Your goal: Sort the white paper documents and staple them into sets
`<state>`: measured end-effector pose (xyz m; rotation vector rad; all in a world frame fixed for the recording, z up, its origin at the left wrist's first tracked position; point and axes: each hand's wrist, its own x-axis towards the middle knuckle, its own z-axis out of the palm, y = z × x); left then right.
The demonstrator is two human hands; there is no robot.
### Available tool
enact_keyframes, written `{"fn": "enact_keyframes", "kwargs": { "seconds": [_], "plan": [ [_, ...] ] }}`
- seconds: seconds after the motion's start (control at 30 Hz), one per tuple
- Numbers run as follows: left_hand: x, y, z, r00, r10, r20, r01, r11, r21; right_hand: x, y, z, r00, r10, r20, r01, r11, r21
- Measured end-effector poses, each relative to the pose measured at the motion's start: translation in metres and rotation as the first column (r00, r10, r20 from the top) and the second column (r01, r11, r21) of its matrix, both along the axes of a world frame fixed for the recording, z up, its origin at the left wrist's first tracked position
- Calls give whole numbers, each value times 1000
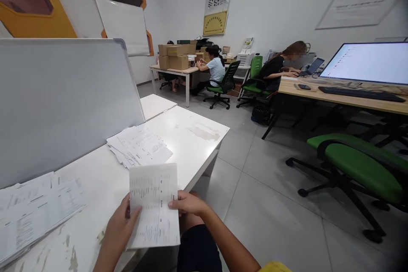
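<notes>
A printed paper sheet (153,221), perhaps several together, is held up between my two hands over the front edge of the white table (185,119). My left hand (123,221) grips its left edge, thumb on the printed face and fingers behind. At the right edge, my right hand (188,202) pinches the paper with the thumb in front. Just beyond it lies a loose, fanned stack of printed papers (140,144). Another pile of printed sheets (41,212) spreads along the table at the left.
A whiteboard panel (63,102) stands along the table's far side. To the right are a green swivel chair (357,165) and a desk with a monitor (366,63). Two people (215,66) (280,61) sit at desks further back, near cardboard boxes (177,56).
</notes>
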<state>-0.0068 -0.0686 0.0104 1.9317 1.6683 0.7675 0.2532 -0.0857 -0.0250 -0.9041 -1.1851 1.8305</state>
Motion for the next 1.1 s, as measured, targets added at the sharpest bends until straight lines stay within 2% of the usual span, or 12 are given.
{"fn": "enact_keyframes", "kwargs": {
  "seconds": [0.03,0.1,0.17,0.2,0.27,0.33,0.43,0.57,0.7,0.87,1.1],
  "plan": [
    [-5,-2,0,997,-25,-67,33,993,113,-6,-3,-4,996,-70,-53,68,997,-30],
    [-14,-7,-1,978,-71,-196,138,926,353,-21,-8,-11,960,-234,-153,222,971,-88],
    [-23,-12,-4,941,-28,-336,208,833,513,-36,-14,-17,904,-362,-227,337,931,-143],
    [-27,-13,-7,917,32,-398,207,814,542,-43,-17,-19,879,-406,-249,374,912,-166],
    [-33,-14,-15,868,134,-478,161,835,527,-56,-23,-22,840,-479,-256,439,876,-200],
    [-38,-12,-27,864,147,-482,113,876,469,-65,-29,-24,820,-528,-219,488,846,-213],
    [-44,-10,-39,916,45,-398,125,912,391,-72,-36,-27,792,-592,-151,559,802,-212],
    [-47,-13,-37,941,-63,-333,165,943,288,-73,-38,-32,731,-671,-124,643,738,-202],
    [-44,-17,-31,929,-151,-338,259,917,303,-74,-37,-34,751,-654,-88,638,754,-155],
    [-40,-19,-35,914,-168,-368,318,861,397,-72,-35,-32,784,-618,-55,611,784,-105],
    [-40,-19,-38,920,-193,-340,322,868,379,-69,-38,-35,771,-637,17,637,768,-65]
  ]
}}
